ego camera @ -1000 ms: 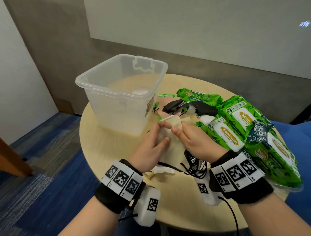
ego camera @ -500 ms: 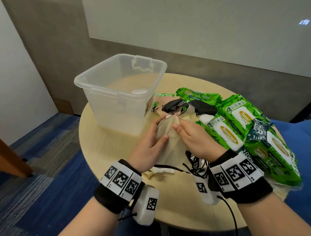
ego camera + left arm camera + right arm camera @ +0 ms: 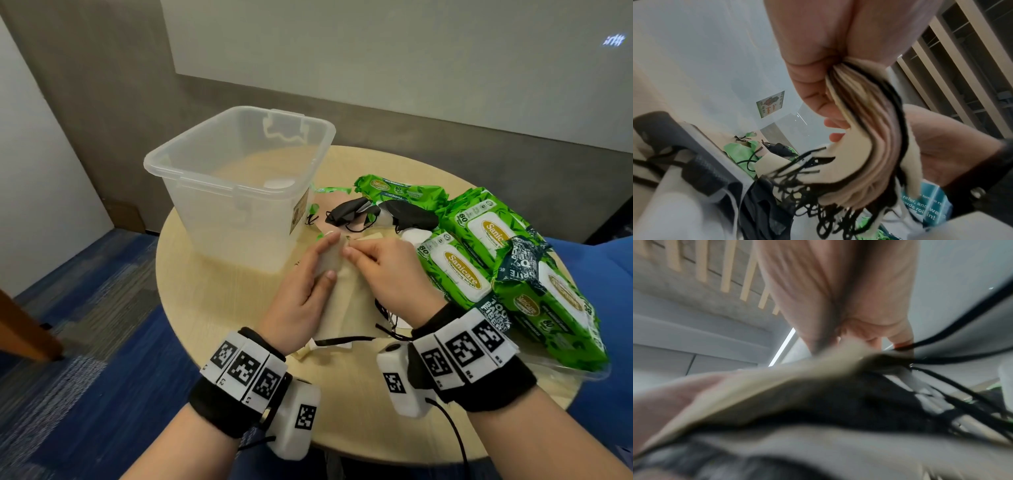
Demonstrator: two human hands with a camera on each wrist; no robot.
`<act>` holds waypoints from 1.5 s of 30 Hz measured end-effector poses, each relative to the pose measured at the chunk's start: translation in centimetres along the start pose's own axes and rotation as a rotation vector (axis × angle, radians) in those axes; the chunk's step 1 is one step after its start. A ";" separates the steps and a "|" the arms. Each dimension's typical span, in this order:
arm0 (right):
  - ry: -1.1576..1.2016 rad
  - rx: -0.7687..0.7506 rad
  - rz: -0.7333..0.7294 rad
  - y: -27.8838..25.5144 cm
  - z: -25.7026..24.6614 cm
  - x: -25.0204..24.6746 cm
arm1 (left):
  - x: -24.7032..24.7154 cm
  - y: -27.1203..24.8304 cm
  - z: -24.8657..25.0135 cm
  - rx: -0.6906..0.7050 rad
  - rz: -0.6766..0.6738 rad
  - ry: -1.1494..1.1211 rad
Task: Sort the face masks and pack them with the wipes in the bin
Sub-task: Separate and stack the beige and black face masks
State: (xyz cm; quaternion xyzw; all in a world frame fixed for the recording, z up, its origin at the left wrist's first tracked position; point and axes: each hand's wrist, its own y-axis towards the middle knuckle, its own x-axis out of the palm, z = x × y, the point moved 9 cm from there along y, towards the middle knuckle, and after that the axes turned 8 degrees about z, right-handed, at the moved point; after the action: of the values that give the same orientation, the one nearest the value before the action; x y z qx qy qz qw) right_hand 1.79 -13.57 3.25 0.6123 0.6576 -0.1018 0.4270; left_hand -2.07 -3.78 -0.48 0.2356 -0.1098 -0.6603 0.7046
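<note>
A stack of beige face masks point(image 3: 342, 291) with black ear loops is held above the round wooden table point(image 3: 212, 291). My left hand point(image 3: 308, 284) grips the stack from its left side, thumb on top; the left wrist view shows the layered mask edges point(image 3: 863, 129) pinched in it. My right hand point(image 3: 380, 270) pinches the stack's upper right edge. Two black masks point(image 3: 376, 212) lie behind my hands. Green wipe packs point(image 3: 486, 246) are piled on the right. The clear plastic bin point(image 3: 239, 192) stands at the left back.
Loose black ear loops point(image 3: 387, 315) dangle under my right hand. A small beige scrap point(image 3: 305, 353) lies near my left wrist. The table's front edge is close to my wrists; blue carpet point(image 3: 85, 377) lies below left. A grey wall stands behind the table.
Both hands have lifted the beige masks slightly and shifted toward the bin; the left thumb now lies across the stack and the right fingers have moved to its top edge.
</note>
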 end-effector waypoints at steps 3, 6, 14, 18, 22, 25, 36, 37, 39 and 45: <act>-0.062 -0.033 -0.010 -0.3 -0.9 0.5 | 0.0 -0.1 -0.1 0.009 0.016 0.010; -0.088 -0.054 -0.031 -0.5 -1.1 0.5 | -0.3 -0.2 0.0 0.010 0.020 0.012; 0.429 0.210 -0.380 -1.0 2.5 3.0 | -1.9 0.1 -0.4 -0.121 0.073 -0.124; 0.446 0.174 -0.201 -0.4 2.6 1.6 | -1.3 -0.4 -1.1 -0.256 0.095 -0.279; 0.473 0.164 -0.192 -0.7 2.5 1.4 | -1.2 -0.7 -1.9 -0.367 0.110 -0.348; 0.497 0.227 -0.313 -1.5 3.1 1.8 | -2.2 -0.5 -2.2 -0.394 0.176 -0.365; 0.480 0.289 -0.376 -2.6 4.4 1.4 | -4.5 0.7 -2.1 -0.335 0.235 -0.318; 0.479 0.297 -0.383 -2.5 4.5 1.4 | -4.6 0.7 -2.1 -0.332 0.224 -0.306; 0.473 0.315 -0.391 -2.4 4.6 1.4 | -4.5 0.8 -2.1 -0.307 0.188 -0.269; 0.469 0.214 -0.342 -1.5 2.1 1.6 | -1.2 0.7 -0.7 -0.133 -0.128 -0.058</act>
State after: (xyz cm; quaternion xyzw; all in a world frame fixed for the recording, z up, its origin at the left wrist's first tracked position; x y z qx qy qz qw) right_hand 1.59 -14.17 0.26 0.5412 0.8171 -0.0967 0.1734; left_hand -1.31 -2.41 -0.56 0.1756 -0.0706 -0.7163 0.6716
